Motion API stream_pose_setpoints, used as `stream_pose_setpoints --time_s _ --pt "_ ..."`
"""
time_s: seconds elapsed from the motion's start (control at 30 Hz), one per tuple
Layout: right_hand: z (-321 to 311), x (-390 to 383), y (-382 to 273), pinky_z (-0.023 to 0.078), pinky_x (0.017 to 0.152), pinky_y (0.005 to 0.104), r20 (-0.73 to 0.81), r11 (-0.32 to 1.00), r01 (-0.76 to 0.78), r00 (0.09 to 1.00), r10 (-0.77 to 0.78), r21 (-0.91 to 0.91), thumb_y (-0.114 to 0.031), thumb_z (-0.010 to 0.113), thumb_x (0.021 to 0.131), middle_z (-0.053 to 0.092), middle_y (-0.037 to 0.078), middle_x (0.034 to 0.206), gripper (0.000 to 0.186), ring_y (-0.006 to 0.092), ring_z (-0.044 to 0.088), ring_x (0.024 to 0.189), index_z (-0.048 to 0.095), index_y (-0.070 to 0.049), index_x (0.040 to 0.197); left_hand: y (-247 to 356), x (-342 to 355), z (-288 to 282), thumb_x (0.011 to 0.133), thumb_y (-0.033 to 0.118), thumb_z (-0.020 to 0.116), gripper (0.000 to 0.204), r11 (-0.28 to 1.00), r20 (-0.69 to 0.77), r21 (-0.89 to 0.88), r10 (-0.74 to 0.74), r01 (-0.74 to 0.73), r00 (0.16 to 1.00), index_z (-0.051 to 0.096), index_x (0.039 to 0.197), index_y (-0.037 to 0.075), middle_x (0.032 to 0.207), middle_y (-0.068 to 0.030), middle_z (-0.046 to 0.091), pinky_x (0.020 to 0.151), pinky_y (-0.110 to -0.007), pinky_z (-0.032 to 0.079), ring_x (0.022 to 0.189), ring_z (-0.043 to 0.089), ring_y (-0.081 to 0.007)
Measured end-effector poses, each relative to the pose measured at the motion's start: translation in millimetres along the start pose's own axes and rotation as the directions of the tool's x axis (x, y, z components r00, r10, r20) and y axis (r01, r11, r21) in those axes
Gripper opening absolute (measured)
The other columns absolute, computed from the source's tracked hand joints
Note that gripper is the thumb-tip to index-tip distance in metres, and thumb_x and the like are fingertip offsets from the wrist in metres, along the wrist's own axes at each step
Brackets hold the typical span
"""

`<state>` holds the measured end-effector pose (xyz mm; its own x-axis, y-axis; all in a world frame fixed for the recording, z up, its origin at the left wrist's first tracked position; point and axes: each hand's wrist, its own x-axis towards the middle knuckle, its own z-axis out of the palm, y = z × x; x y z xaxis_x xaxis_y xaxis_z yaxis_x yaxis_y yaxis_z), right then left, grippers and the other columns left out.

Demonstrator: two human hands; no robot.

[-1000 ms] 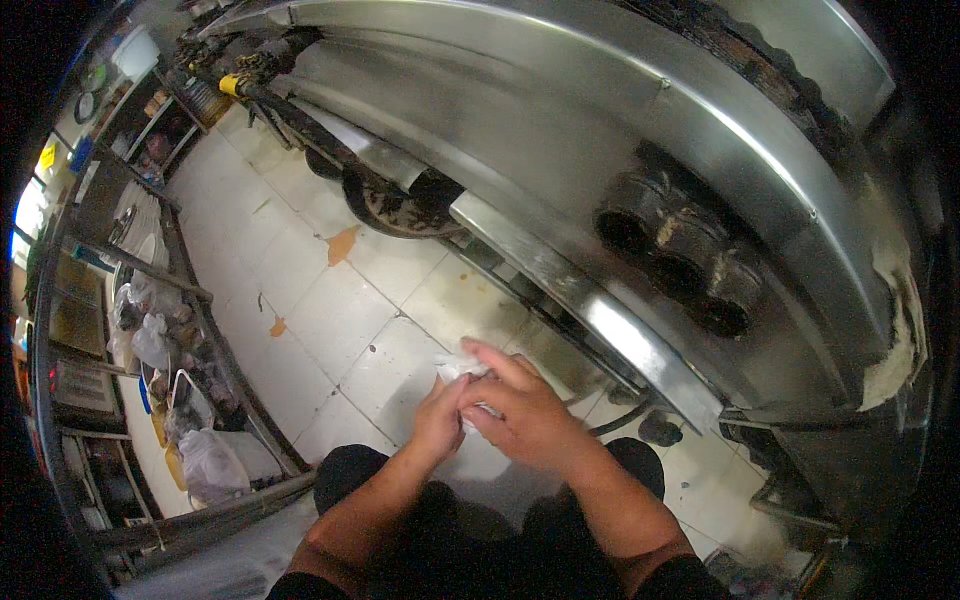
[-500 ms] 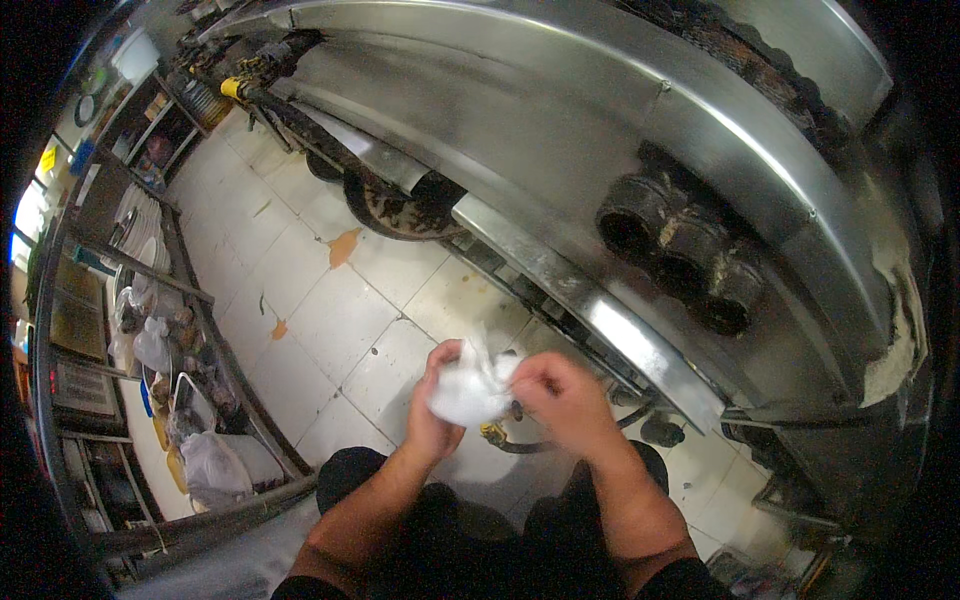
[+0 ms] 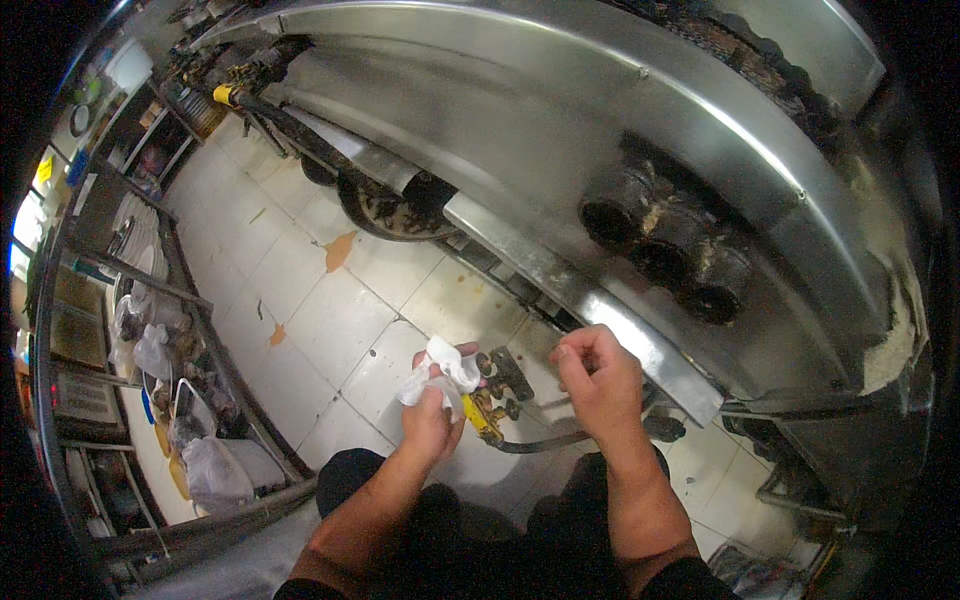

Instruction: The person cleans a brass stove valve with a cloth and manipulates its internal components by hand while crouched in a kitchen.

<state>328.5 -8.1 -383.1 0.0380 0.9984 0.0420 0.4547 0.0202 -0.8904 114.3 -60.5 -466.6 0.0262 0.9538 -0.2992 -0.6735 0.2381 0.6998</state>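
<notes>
My left hand (image 3: 430, 420) grips a crumpled white cloth or paper (image 3: 452, 362) low in the middle of my view. My right hand (image 3: 598, 375) is apart from it, to the right, with curled fingers; whether anything is inside them I cannot make out. Below and between my hands is a yellow fitting (image 3: 483, 425) on a black hose (image 3: 535, 445), with dark brass-like valve pieces (image 3: 505, 385) beside it, low over the tiled floor.
A steel range (image 3: 760, 230) fills the right, with three sooty round burner openings (image 3: 665, 262) and a long steel ledge (image 3: 575, 290). A blackened pan (image 3: 390, 220) sits beneath it. Shelving (image 3: 200, 300) with plates and plastic bags lines the left. White tiles (image 3: 330, 330) lie between.
My hands have separated: the left keeps the white cloth and the right has moved right and up. The yellow fitting and valve pieces below, earlier mostly hidden, now show.
</notes>
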Motion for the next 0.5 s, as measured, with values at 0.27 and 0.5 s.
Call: stream_pose_setpoints --time_s 0.27,0.5 --pt "5.5 -6.7 -0.3 0.054 0.064 0.0295 -0.052 0.978 0.155 0.985 -0.164 -0.139 -0.008 0.072 0.084 0.069 0.008 0.076 0.009 0.0142 0.067 0.067 0.066 -0.003 0.088 13.5 2.5 6.7 0.105 0.051 0.042 0.044 0.978 -0.008 -0.196 -0.075 0.071 0.997 0.052 0.125 0.013 0.123 -0.0097 0.063 0.074 -0.038 0.055 0.087 0.062 -0.0192" --pt "12.6 -10.2 -3.8 0.055 0.065 0.0317 -0.082 0.954 0.25 0.96 -0.266 -0.165 -0.007 0.073 0.082 0.069 0.01 0.078 0.01 0.0183 0.068 0.067 0.067 -0.003 0.088 16.6 0.6 15.6 0.104 0.056 0.038 0.058 0.982 0.086 -0.159 -0.089 0.102 0.992 0.056 0.128 0.006 0.103 -0.0093 0.066 0.075 -0.036 0.055 0.084 0.062 -0.0176"
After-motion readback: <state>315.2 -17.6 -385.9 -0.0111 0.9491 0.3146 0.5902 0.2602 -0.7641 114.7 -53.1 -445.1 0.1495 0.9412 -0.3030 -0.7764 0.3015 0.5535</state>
